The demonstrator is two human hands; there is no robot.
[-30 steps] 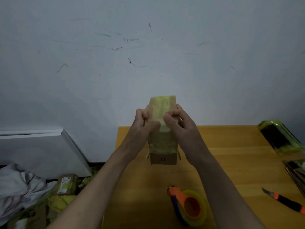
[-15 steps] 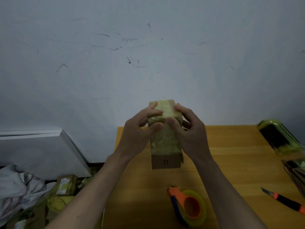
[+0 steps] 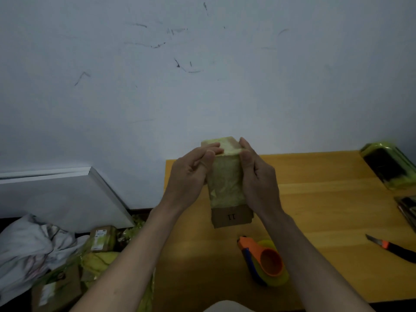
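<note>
While the left hand (image 3: pixel 191 176) and right hand (image 3: pixel 258 181) grip it above the table (image 3: pixel 326 199), fingers curled round its top and sides, the box (image 3: pixel 226 185) looks mostly taped; only its bare cardboard end is left, tape dispenser (image 3: pixel 263 260) lying nearby.

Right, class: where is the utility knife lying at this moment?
In the head view, the utility knife lies on the wooden table near its right edge, right of the tape dispenser.

The box (image 3: pixel 227 183) is above the table (image 3: pixel 326 199), with the tape roll (image 3: pixel 265 262) in front and the knife (image 3: pixel 391 247) far right.
</note>
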